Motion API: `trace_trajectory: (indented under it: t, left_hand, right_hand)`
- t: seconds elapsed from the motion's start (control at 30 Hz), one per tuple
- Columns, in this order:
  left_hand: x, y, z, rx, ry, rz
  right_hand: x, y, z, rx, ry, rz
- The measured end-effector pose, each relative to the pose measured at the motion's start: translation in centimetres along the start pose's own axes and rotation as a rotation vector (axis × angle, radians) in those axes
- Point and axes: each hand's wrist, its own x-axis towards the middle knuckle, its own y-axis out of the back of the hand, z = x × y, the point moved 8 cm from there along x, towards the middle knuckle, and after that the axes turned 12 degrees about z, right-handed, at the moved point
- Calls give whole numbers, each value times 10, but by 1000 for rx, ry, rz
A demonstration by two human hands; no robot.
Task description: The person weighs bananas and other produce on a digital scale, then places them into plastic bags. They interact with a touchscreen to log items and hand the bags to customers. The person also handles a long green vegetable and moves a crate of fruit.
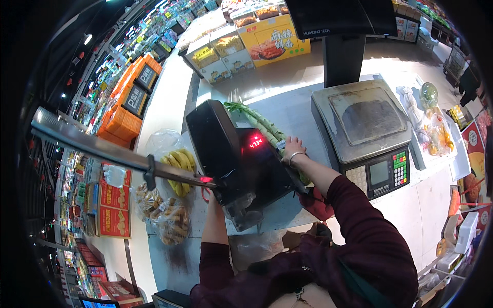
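Observation:
Leafy green stalks point(265, 127), which look like celtuce, lie slantwise on the counter behind a black machine point(252, 169) with a red lit display. A small white label point(280, 144) is on the stalks. My right hand point(294, 149), a bangle at its wrist, rests against the stalks beside the label with its fingers apart. The machine's edge covers part of the stalks. My left forearm point(217, 223) reaches to the machine's left side, where the hand is hidden. Left of it lie bananas point(179, 169) in a clear plastic bag and bagged brown food items point(171, 221).
A weighing scale point(364, 119) with a stained metal plate stands to the right. Beyond it, a white foam tray point(433, 134) holds bagged produce. A metal pole point(96, 142) slants in from the left. A black monitor point(341, 17) rises on a post at the counter's far side.

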Motion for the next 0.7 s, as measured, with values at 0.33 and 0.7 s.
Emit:
trace_trajectory:
  t: [0.33, 0.7]
  left_hand:
    - [-2, -10, 8, 49, -38, 20]
    - [1, -134, 64, -243, -258, -120]
  right_hand:
    - [-9, 80, 21, 1056, -187, -136]
    - [-259, 228, 146, 813, -210, 12]
